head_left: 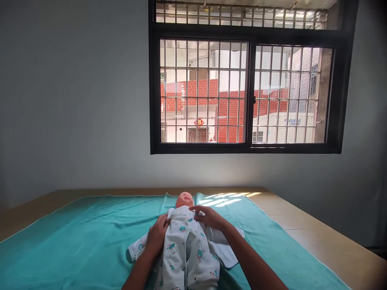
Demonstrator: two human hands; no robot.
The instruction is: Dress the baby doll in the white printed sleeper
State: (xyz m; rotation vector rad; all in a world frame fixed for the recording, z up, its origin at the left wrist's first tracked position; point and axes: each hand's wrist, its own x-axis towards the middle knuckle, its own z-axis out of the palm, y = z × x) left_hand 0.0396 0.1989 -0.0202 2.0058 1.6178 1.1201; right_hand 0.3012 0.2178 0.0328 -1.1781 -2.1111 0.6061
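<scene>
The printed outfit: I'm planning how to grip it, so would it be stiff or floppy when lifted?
The outfit is likely floppy: it shows creases and soft folds. It is probably light for its size, since it looks like thin cloth. Tugging it might also shift the doll, whose head shows right at its top edge.

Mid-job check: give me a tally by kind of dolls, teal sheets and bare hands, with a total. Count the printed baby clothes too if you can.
Baby doll: 1
Teal sheet: 1
Bare hands, left hand and right hand: 2
Total: 4
Printed baby clothes: overlapping, cannot tell how many; left out.
</scene>
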